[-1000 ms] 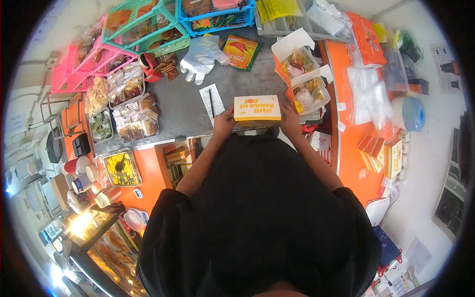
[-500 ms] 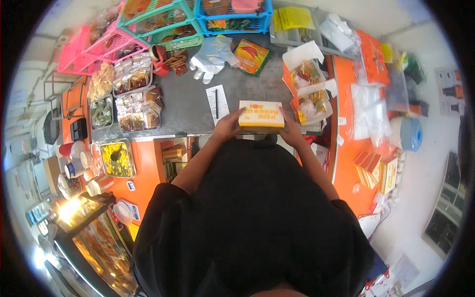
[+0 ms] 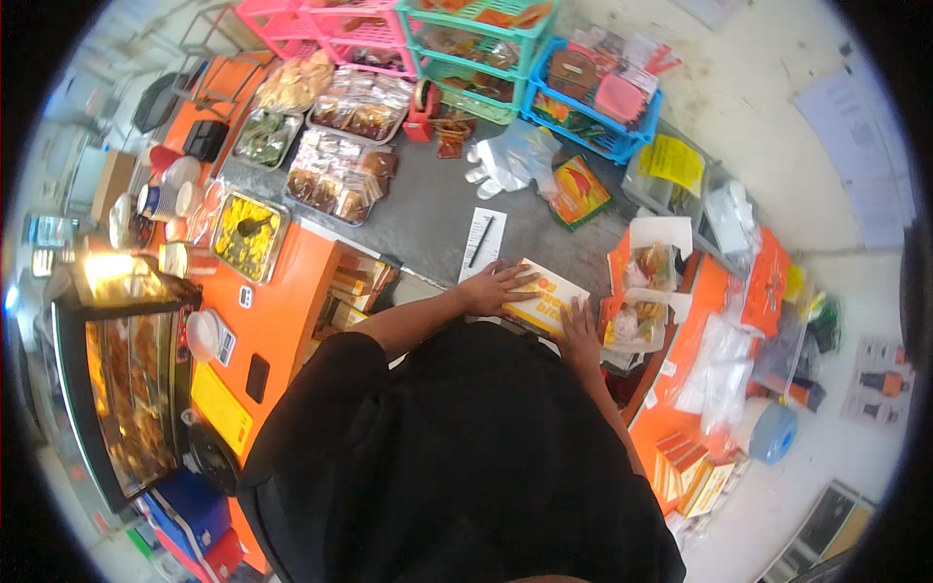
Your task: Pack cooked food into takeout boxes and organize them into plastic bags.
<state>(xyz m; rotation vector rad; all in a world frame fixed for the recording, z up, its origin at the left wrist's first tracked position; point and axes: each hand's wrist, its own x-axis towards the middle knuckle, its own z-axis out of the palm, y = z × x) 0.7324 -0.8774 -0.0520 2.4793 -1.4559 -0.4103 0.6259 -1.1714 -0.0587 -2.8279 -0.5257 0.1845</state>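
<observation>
A closed cardboard food box [image 3: 540,291], white and yellow with orange print, lies at the counter's front edge, turned at a slant. My left hand [image 3: 496,290] rests on its left end, fingers stretched over the lid. Across the right end lies my right hand [image 3: 581,338], its fingers also extended and flat on the box; both hands are open. Behind the box is a paper slip [image 3: 494,231] with a dark pen [image 3: 479,243] on it. Just right of my right hand stand two open food boxes [image 3: 637,319] with wrapped food inside.
Trays of packed food [image 3: 335,175] stand at the back left, beside stacked pink and green baskets [image 3: 466,58]. A clear plastic glove [image 3: 515,160] and an orange-green packet [image 3: 580,189] lie on the dark counter. A yellow food tray [image 3: 248,233] sits on the orange side counter.
The view has swung, so the scene appears tilted. My fingers have moved from the box's ends onto its lid, and the box now sits at a slant.
</observation>
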